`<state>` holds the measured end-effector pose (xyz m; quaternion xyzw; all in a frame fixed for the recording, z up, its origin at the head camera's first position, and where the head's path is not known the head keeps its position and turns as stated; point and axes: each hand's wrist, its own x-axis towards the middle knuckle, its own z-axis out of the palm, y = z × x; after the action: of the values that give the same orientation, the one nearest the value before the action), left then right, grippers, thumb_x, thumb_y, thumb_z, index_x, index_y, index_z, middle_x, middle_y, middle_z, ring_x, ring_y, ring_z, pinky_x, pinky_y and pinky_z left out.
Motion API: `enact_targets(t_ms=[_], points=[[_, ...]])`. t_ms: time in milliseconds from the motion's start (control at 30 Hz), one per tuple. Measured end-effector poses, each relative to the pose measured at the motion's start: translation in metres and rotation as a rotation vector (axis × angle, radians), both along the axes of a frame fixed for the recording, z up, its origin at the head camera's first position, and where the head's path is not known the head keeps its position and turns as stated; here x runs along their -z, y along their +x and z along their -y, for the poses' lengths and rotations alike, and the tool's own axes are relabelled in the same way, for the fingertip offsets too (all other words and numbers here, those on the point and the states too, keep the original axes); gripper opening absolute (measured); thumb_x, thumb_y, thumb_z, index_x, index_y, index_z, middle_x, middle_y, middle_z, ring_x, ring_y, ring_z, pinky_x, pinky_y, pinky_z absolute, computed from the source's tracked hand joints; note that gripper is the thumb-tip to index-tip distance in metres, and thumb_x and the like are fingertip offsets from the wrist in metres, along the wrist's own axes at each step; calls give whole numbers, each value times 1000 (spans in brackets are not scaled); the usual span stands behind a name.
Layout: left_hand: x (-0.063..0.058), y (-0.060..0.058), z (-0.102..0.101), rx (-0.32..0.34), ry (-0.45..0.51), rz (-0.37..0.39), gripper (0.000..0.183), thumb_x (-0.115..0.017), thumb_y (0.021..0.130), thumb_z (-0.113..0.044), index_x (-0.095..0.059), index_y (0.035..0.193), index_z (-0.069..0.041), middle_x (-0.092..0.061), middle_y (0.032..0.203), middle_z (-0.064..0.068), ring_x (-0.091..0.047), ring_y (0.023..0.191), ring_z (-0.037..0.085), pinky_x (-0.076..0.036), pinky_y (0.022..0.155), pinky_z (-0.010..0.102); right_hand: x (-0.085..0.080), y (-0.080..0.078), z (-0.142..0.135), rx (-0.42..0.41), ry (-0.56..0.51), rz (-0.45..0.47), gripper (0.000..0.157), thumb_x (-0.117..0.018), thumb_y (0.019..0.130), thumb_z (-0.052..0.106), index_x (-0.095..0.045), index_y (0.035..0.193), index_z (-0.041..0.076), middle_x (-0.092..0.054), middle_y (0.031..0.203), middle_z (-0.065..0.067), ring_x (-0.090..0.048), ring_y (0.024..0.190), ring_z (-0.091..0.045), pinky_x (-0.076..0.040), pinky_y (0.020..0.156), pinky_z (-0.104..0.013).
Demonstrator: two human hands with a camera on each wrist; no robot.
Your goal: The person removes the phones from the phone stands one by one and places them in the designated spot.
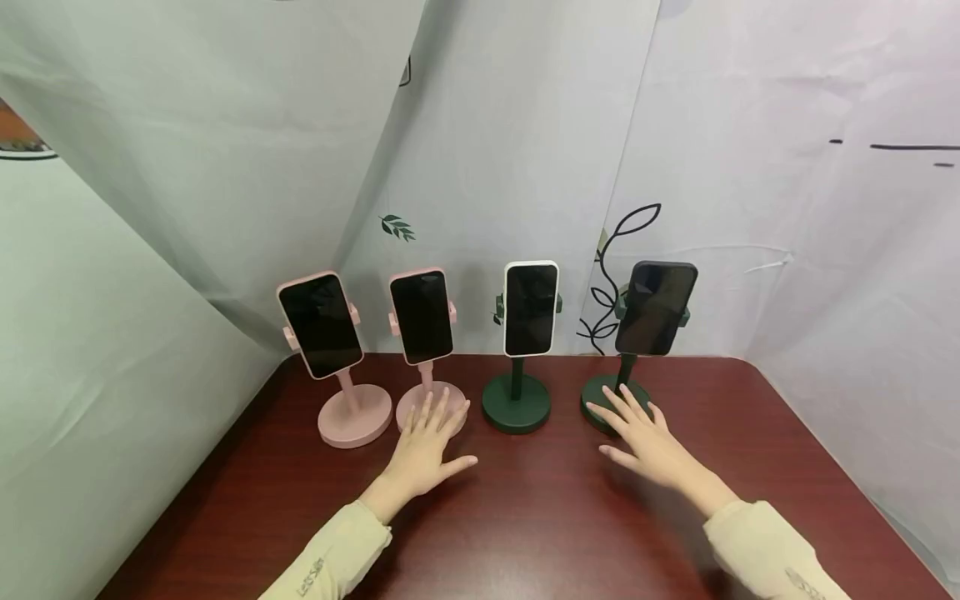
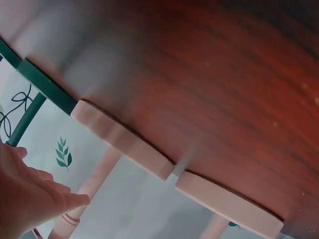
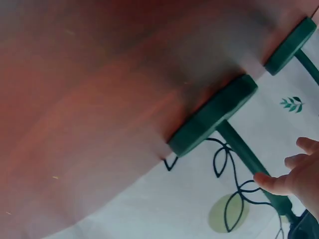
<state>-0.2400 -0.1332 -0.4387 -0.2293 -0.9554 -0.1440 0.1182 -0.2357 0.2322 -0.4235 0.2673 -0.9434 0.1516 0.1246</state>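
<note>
My left hand [image 1: 423, 454] is spread over the second pink phone stand [image 1: 426, 375], its fingers overlapping the round base in the head view. That stand holds a pink-edged phone [image 1: 422, 317]. Another pink stand [image 1: 355, 421] with a pink-edged phone [image 1: 318, 325] is to its left. Fingers apart, my right hand [image 1: 648, 446] reaches toward the far-right dark green stand [image 1: 627, 367], overlapping its base; a black phone [image 1: 656, 308] leans in its clamp. Between the hands stands a second green stand [image 1: 516, 408] with a white-edged phone [image 1: 531, 308]. Both hands hold nothing.
The stands form a row near the back edge of a dark red-brown wooden table [image 1: 525, 517]. Behind and beside it hangs pale fabric [image 1: 517, 167] printed with leaves and black lines. In the left wrist view, the two pink bases [image 2: 124, 139] sit side by side.
</note>
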Motion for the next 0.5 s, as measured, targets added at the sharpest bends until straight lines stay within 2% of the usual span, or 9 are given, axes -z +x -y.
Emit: enact_targets(t_ms=[67, 167, 300, 400, 500], points=[[-4, 1, 2, -3, 12, -15, 79, -62, 84, -53, -31, 148, -19, -18, 156, 17, -12, 143, 42, -17, 110, 64, -6, -3, 6, -16, -3, -19, 61, -67, 86, 29, -42, 141, 20, -30, 152, -15, -19, 140, -44, -20, 100, -69], [-11, 3, 7, -18, 30, -79, 76, -62, 84, -51, -34, 146, -17, -22, 155, 17, -16, 143, 42, -20, 109, 64, -15, -10, 19, -43, -12, -48, 60, -66, 87, 30, -42, 141, 19, -32, 151, -15, -22, 140, -42, -25, 100, -68], [-21, 7, 15, -38, 79, -217, 67, -66, 84, -41, -43, 141, -15, -37, 148, 17, -31, 138, 39, -29, 106, 62, -26, -17, 42, -76, -78, -66, 53, -64, 88, 30, -48, 137, 14, -47, 141, -14, -40, 132, -35, -36, 98, -60], [-26, 11, 22, -43, 123, -318, 61, -70, 82, -34, -49, 134, -11, -52, 134, 16, -48, 123, 36, -39, 99, 56, -31, -17, 62, -90, -174, -32, 40, -63, 90, 26, -57, 127, 10, -61, 126, -9, -56, 117, -28, -45, 93, -49], [-32, 12, 30, -55, 186, -411, 52, -71, 82, -26, -53, 126, -6, -60, 111, 16, -56, 101, 32, -47, 85, 49, -37, -19, 89, -145, -301, 46, 27, -60, 92, 22, -64, 115, 8, -68, 113, -4, -63, 105, -21, -50, 88, -40]])
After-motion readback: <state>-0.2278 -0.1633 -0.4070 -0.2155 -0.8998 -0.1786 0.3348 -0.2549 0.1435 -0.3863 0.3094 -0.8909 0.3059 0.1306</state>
